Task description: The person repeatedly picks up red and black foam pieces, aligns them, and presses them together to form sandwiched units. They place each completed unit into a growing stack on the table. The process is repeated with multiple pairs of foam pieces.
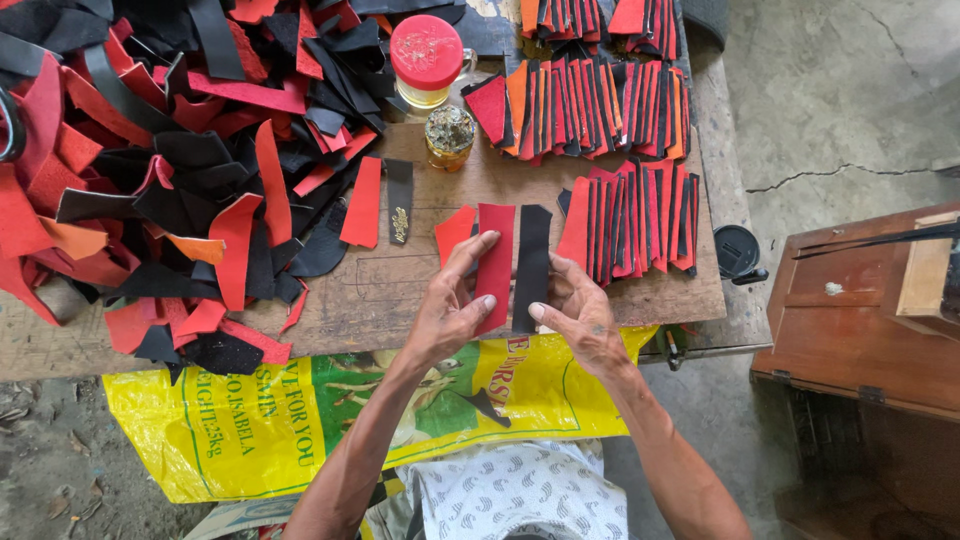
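My left hand [448,312] grips a red leather strip [495,262] between thumb and fingers, with an orange-red piece [453,232] fanned behind it. My right hand [580,315] pinches the lower end of a black leather strip [531,262] right beside the red one. Both strips are held upright over the wooden board [420,290], their edges touching side by side.
A big heap of red and black leather scraps [170,170] covers the left. Overlapped rows of sorted strips [585,105] lie at the back right, with another row [635,220] nearer. A red-lidded jar [427,60], a small open jar [450,135], a yellow sack [260,420] and a wooden cabinet [860,320] are around.
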